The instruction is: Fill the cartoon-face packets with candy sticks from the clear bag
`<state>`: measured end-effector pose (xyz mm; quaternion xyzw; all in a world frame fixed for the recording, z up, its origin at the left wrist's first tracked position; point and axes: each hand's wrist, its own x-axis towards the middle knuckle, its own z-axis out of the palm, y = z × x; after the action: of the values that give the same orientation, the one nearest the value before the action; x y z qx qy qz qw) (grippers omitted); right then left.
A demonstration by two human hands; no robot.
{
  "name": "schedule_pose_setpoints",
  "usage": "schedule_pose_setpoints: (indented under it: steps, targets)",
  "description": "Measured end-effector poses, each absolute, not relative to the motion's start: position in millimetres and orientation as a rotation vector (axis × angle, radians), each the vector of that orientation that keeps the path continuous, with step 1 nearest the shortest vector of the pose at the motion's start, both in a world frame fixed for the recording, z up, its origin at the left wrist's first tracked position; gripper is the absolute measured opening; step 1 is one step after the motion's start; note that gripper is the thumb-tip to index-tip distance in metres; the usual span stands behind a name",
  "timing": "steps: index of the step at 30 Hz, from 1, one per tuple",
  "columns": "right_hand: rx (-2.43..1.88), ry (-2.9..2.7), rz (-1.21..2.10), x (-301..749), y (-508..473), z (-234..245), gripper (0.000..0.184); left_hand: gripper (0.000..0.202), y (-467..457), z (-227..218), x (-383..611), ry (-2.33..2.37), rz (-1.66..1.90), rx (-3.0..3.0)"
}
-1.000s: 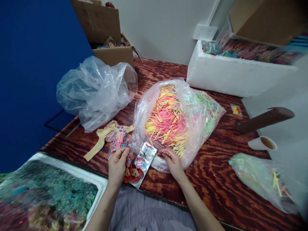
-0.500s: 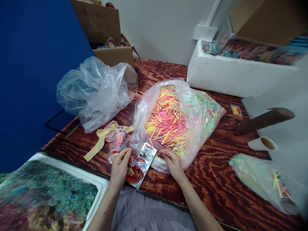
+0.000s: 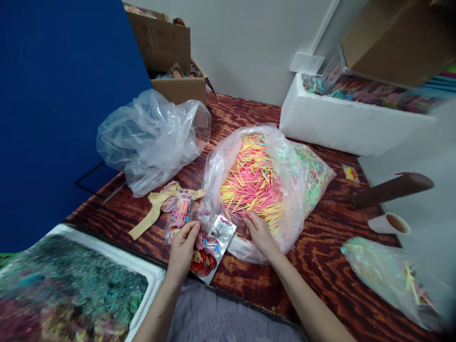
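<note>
My left hand (image 3: pixel 183 248) pinches a printed packet (image 3: pixel 218 242) by its left side, thumb against forefinger. The packet has a silvery part and a cartoon picture, and it lies over the table's front edge. At the near rim of a large clear plastic bag (image 3: pixel 292 190), my right hand (image 3: pixel 260 232) is closed, fingers curled. A little pink shows at its fingertips; the rest of what it holds is hidden. Thin pink and yellow sticks (image 3: pixel 251 178) fill the bag. Left of the packet lie another printed packet (image 3: pixel 182 209) and pale yellow finger cots or glove pieces (image 3: pixel 151 218).
A crumpled clear bag (image 3: pixel 149 142) lies at left, before a cardboard box (image 3: pixel 178 89). At back right stands a white foam box (image 3: pixel 320 116). A paper cup (image 3: pixel 379 224) of brown liquid, a brown cylinder (image 3: pixel 388 190) and a plastic bag (image 3: pixel 377 270) are at right.
My right hand has moved up slightly, into the near edge of the sticks; the pink stick ends in its fingers show less. My left hand keeps its pinch. The view has shifted a little.
</note>
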<state>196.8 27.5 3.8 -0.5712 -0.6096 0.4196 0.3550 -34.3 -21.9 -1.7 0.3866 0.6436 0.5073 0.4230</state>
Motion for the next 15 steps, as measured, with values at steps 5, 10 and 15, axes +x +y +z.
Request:
schedule_pose_setpoints:
  steps: [5, 10, 15]
  targets:
    - [-1.578, -2.119, 0.634, 172.0, 50.5, 10.9, 0.015, 0.035, -23.6, 5.8, -34.7, 1.594, 1.263, 0.984]
    - [-1.83, -2.574, 0.27, 158.1, 47.1, 17.5, 0.025, 0.034, -28.3, 3.7, -42.6, 1.588, 1.278, 0.962]
    - [-1.912, -2.706, 0.089, 147.2, 49.3, 21.9, 0.024, 0.031, -29.5, 4.4, -39.8, 1.577, 1.268, 0.982]
